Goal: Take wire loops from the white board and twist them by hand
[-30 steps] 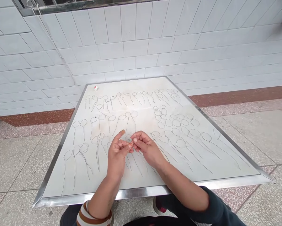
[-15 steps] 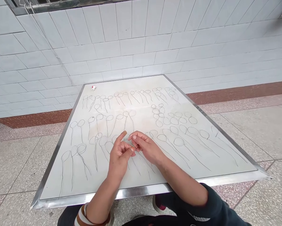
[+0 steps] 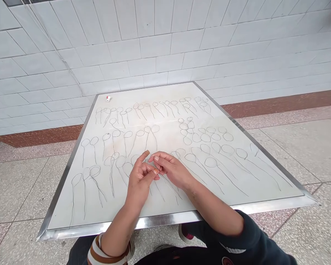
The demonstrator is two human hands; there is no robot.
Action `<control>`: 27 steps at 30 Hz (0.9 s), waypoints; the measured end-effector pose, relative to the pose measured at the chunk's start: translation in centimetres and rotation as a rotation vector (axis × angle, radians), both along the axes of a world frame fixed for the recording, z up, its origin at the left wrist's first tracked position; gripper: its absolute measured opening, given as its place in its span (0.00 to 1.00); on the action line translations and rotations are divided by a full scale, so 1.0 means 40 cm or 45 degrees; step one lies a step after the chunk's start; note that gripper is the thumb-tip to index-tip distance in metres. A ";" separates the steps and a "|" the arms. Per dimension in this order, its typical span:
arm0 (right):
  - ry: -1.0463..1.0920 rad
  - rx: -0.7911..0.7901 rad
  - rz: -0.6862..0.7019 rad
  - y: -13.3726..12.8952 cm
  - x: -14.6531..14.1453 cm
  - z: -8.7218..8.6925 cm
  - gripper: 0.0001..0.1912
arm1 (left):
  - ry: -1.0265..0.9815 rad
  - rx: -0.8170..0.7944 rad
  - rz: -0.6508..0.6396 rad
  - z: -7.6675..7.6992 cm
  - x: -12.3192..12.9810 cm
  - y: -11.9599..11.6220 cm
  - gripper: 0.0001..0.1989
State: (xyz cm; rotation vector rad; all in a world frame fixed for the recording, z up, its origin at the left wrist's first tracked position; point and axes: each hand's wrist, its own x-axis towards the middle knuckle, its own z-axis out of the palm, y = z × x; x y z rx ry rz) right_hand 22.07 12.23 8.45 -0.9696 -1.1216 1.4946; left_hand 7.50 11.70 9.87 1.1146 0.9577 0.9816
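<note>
Above the near middle of the white table [image 3: 79, 211], my two hands meet at a thin wire [image 3: 167, 183]. My left hand [image 3: 139, 182] pinches it between thumb and forefinger. The fingers of my right hand [image 3: 174, 170] close on the same wire, touching the left fingertips. A length of it seems to trail down to the right; its bent part between the fingers is mostly hidden. Around the hands lie several similar wires, each with a round loop and a long tail, such as the looped wire [image 3: 211, 162] to the right.
Rows of looped wires [image 3: 126, 134] cover the table's middle and back. Tail-less wire rings [image 3: 205, 137] cluster at the middle right. A small red-and-white object [image 3: 108, 98] sits at the far left corner. A metal edge [image 3: 168, 219] borders the table, and a tiled wall [image 3: 155, 48] stands behind.
The camera view has tilted down slightly. Both hands stay together on the wire, with only small finger shifts; the right fingertips have moved slightly left.
</note>
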 end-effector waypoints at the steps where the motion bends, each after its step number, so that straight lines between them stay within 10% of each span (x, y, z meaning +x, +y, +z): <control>1: 0.003 -0.002 0.012 0.000 -0.001 0.000 0.14 | 0.000 -0.008 0.000 0.001 0.000 0.000 0.33; 18: -0.155 0.061 -0.010 0.004 0.000 0.008 0.18 | -0.050 -0.051 0.048 -0.014 0.009 -0.004 0.34; 27: -0.005 0.029 0.451 0.016 0.036 0.026 0.07 | 0.047 -0.086 -0.044 0.002 0.002 -0.002 0.40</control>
